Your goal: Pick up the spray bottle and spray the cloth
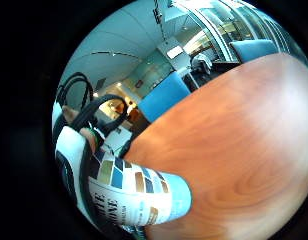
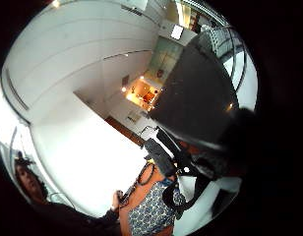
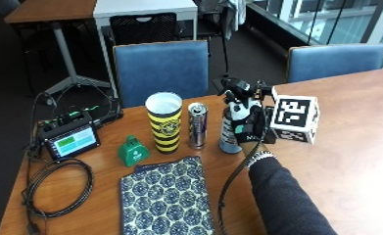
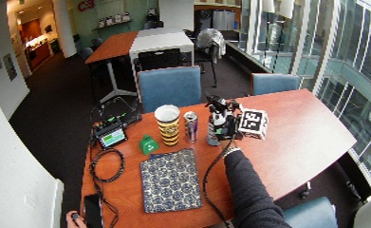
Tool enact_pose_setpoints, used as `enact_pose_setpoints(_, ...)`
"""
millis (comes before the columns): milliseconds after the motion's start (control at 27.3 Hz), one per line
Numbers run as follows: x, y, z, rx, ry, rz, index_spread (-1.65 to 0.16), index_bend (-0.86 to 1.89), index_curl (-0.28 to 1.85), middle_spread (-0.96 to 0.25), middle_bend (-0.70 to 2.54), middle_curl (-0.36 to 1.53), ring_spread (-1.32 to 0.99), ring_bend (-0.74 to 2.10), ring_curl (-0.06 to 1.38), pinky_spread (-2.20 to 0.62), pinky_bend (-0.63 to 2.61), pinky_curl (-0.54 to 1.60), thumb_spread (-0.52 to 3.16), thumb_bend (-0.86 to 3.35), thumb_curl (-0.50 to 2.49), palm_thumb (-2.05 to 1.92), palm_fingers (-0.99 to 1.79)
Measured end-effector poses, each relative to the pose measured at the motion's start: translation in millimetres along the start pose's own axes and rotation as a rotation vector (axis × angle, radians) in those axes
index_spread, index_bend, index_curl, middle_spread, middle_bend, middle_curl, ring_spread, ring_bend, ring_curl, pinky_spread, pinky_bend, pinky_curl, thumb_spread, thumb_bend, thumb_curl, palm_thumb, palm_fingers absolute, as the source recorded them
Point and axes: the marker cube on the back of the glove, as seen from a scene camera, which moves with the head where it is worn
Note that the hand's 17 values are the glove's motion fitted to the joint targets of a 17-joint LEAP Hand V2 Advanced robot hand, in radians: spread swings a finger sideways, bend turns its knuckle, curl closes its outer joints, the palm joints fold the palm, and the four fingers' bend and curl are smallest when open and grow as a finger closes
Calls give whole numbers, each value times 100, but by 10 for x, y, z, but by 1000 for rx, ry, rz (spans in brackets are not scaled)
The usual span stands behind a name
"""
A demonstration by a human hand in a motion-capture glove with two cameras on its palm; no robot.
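Your black-gloved right hand (image 3: pixel 251 128) wraps its fingers round the white, blue-based spray bottle (image 3: pixel 231 128), which stands upright on the wooden table (image 3: pixel 347 161) right of the slim silver can (image 3: pixel 197 126). The blue patterned cloth (image 3: pixel 165 198) lies flat, nearer you. Label writing is unreadable.

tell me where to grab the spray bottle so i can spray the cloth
Grip the spray bottle around its narrow neck, under the black trigger head, coming from its right, where the gloved right hand already is. It stands upright on the table, and the can crowds its left side.
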Motion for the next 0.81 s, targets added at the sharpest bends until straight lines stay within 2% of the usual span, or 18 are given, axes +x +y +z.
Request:
enact_pose_setpoints(403,44,-96,-65,-134,-76,25,-29,36,49,-25,54,47,-21,54,43,-24,40,36,103,-3,26,45,137)
enact_pose_setpoints(806,-788,-315,-196,-543,24,-250,-29,35,50,-25,54,48,-20,56,43,-26,41,37,104,-3,25,38,139)
